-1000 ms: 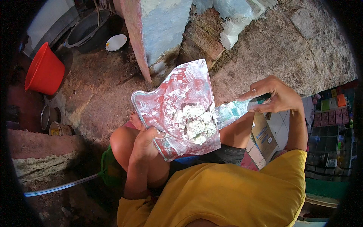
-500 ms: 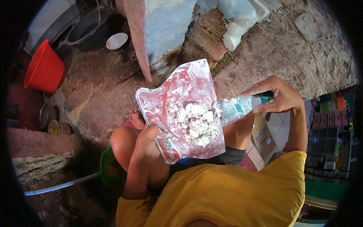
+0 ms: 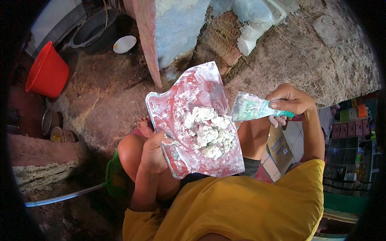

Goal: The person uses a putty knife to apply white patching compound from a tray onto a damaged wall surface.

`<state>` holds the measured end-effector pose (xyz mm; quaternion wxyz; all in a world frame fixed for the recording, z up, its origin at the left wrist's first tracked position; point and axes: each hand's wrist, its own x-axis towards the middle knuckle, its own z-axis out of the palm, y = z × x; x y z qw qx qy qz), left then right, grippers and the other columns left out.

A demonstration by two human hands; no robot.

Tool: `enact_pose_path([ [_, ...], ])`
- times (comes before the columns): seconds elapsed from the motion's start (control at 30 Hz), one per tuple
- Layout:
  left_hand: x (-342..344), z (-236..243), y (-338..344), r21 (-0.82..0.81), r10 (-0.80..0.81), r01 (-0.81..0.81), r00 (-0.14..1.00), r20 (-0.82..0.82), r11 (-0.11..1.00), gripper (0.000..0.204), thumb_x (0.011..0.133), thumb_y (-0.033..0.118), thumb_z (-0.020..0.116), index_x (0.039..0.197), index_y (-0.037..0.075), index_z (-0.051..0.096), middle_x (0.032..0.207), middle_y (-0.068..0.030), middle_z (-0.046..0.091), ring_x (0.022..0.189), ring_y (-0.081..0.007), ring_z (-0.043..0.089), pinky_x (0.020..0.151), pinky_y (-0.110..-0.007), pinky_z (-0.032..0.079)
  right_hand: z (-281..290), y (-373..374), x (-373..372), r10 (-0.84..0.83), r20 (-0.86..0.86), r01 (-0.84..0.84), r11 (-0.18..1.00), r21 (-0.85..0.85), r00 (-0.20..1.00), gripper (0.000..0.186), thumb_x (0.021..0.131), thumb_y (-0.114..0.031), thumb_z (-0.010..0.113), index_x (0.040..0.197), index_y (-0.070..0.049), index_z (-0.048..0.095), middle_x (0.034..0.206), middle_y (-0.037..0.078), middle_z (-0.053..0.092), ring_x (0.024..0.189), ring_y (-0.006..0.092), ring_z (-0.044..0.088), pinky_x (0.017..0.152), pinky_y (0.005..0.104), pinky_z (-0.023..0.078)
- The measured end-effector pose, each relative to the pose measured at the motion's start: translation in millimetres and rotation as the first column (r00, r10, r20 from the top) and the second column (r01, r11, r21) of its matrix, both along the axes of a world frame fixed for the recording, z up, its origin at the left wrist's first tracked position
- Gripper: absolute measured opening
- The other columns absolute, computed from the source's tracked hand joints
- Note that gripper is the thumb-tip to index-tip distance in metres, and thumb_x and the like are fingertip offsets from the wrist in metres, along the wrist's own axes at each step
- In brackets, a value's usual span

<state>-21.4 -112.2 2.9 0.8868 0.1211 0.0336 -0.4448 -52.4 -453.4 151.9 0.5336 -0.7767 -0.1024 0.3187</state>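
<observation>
I log: left hand (image 3: 155, 154) gripping smeared board (image 3: 193, 88), right hand (image 3: 292, 100) gripping scraper (image 3: 251, 107). Likely step: working white paste (image 3: 211, 134); next move needs a steady board.

Saw chalky, matt smearing across the flat red curve-edged board (image 3: 179, 102), crumbly roughness in the lumpy white paste (image 3: 209, 134), a streaky finish on the broad green-handled scraper (image 3: 250, 107). Noted smooth plastic in the tapered red bucket (image 3: 48, 72), matt cloth in the yellow shirt (image 3: 233, 205), coarse grain over the brown-grey stony slab (image 3: 285, 66).
</observation>
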Motion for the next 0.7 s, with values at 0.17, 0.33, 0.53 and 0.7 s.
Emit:
enact_pose_path([
  [0.17,-0.2,-10.4,11.4,-0.051,0.040,-0.038,0.998,0.045,0.998,0.053,0.074,0.009,0.048,0.124,-0.007,0.043,0.118,-0.0189,0.055,0.105,-0.0316,0.056,0.095,-0.044,0.042,-24.4,-0.7,1.1,-0.092,-0.084,0.089,0.995,-0.038,0.992,0.029,0.094,-0.021,0.050,0.091,0.006,0.062,0.062,0.003,0.058,0.046,0.0058,0.049,0.040,0.0230,0.040],
  [0.33,-1.3,10.8,10.4,0.130,0.160,-0.166,0.986,0.055,0.978,0.050,0.075,0.011,0.052,0.122,-0.006,0.047,0.113,-0.0174,0.058,0.098,-0.0318,0.058,0.089,-0.042,0.046,-26.1,-3.6,-3.5,-0.158,-0.171,0.144,0.985,-0.090,0.972,0.027,0.093,-0.020,0.052,0.100,0.004,0.062,0.067,0.003,0.059,0.053,0.0053,0.051,0.046,0.0212,0.041],
  [0.53,-8.1,19.1,2.7,0.196,0.264,-0.304,0.942,0.207,0.932,0.042,0.076,0.005,0.049,0.117,-0.004,0.047,0.109,-0.0159,0.058,0.097,-0.0280,0.058,0.088,-0.040,0.047,-19.2,6.7,-36.0,-0.097,0.410,0.233,0.927,-0.295,0.907,0.029,0.085,-0.015,0.059,0.111,-0.002,0.062,0.074,0.008,0.059,0.062,0.0161,0.054,0.056,0.0281,0.044],
  [0.7,-9.8,11.0,-2.2,0.217,0.290,-0.381,0.887,0.359,0.899,0.057,0.073,0.000,0.045,0.129,-0.002,0.036,0.119,-0.0149,0.052,0.110,-0.0278,0.053,0.096,-0.042,0.042,0.3,48.7,-56.0,0.150,0.713,0.515,0.592,-0.620,0.685,0.050,0.068,-0.009,0.066,0.116,-0.020,0.063,0.088,0.011,0.055,0.078,0.0292,0.056,0.064,0.0364,0.046],
])
